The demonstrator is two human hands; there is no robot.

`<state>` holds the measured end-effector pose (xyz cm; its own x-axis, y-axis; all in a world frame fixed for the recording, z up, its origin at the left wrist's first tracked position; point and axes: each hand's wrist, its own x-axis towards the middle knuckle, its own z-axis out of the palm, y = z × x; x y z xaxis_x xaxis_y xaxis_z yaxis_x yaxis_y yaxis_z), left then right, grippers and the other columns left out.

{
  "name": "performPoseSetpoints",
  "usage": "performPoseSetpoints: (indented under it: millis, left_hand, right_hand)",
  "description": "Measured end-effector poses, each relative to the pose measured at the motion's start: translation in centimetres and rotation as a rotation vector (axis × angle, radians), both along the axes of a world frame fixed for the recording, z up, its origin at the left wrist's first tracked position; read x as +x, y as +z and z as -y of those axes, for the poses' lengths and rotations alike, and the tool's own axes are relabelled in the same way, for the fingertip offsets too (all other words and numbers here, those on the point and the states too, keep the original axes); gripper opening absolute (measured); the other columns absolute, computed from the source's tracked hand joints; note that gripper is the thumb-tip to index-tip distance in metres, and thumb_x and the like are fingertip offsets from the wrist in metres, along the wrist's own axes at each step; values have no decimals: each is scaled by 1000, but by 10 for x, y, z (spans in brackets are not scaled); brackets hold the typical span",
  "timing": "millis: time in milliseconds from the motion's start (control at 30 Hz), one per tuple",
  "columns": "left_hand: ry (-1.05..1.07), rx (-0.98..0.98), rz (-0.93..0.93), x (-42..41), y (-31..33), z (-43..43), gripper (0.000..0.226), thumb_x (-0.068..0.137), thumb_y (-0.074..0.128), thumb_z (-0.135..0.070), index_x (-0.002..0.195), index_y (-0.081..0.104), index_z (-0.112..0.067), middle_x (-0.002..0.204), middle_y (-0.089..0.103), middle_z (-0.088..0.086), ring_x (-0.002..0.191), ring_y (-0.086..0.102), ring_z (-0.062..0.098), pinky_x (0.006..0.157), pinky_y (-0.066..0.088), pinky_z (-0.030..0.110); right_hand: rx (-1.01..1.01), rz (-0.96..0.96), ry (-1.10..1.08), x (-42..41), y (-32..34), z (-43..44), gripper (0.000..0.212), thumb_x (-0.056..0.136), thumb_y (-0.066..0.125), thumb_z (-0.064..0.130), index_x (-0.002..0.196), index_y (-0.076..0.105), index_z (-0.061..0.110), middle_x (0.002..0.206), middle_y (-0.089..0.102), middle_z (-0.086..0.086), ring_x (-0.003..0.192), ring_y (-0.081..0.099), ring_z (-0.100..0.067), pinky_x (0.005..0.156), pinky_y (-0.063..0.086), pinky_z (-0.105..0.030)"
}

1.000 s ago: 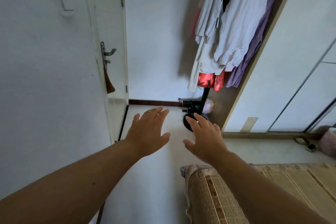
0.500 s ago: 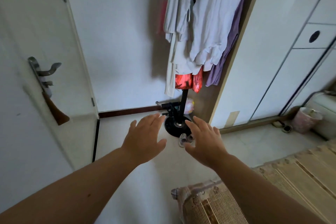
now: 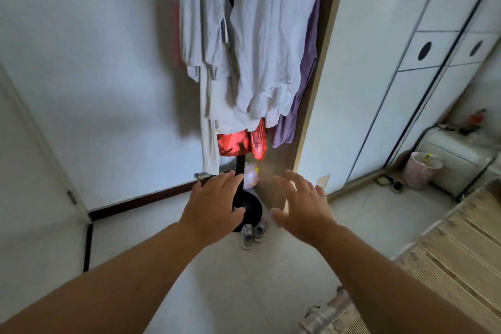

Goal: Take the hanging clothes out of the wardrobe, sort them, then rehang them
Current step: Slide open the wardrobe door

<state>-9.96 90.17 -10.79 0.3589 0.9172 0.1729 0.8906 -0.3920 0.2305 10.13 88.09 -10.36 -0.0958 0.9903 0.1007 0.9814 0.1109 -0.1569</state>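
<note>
Several garments hang in the corner ahead: white shirts (image 3: 260, 43), a purple garment (image 3: 306, 76) at the right and a red cloth (image 3: 240, 141) at the bottom. They hang above a black round stand base (image 3: 250, 209). My left hand (image 3: 214, 203) and my right hand (image 3: 303, 203) are stretched forward, palms down and fingers spread, holding nothing. Both are well below the clothes and do not touch them. The white wardrobe (image 3: 379, 68) with sliding doors stands to the right.
A pair of small grey shoes (image 3: 253, 233) lies on the floor by the stand. A pink bin (image 3: 420, 169) and slippers (image 3: 390, 183) sit at the right. A bed with a woven mat (image 3: 447, 266) fills the lower right. A white door (image 3: 32, 171) is at the left.
The view has swung right and closer to the hanging clothes; the door handle has left the frame. Both hands stay open and have spread slightly apart.
</note>
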Motion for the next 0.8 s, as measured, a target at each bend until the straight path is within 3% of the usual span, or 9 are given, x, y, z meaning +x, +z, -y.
performPoseSetpoints:
  millis: [267,500,667,800]
  left_hand:
    - [-230,39,36,49,-3,-133,68,85,50,-43,145,22,-29,152,28,-6,141,23,14,112,24,50]
    - [-463,59,-100,83,2,-254,72,84,44,-47,149,19,-26,156,20,-3,143,19,15,112,23,49]
    - [-625,71,-61,132,0,-300,75,76,36,-49,145,31,-22,150,34,2,138,32,21,108,31,45]
    - [-685,18,-38,187,-9,-323,71,84,47,-45,147,24,-26,155,25,-3,142,23,16,110,28,45]
  right_hand:
    - [23,17,-193,37,-8,-102,71,88,49,52,147,13,35,158,8,1,144,17,-21,116,12,-46]
    - [37,-19,-409,60,-12,-184,70,87,49,52,147,16,34,158,10,0,142,22,-22,115,17,-44]
    - [13,-24,-517,88,-12,-204,69,87,50,50,146,18,34,156,15,1,139,27,-23,113,22,-43]
    - [11,-32,-616,131,-10,-212,66,88,50,46,146,20,31,155,17,-1,138,28,-23,111,21,-42]
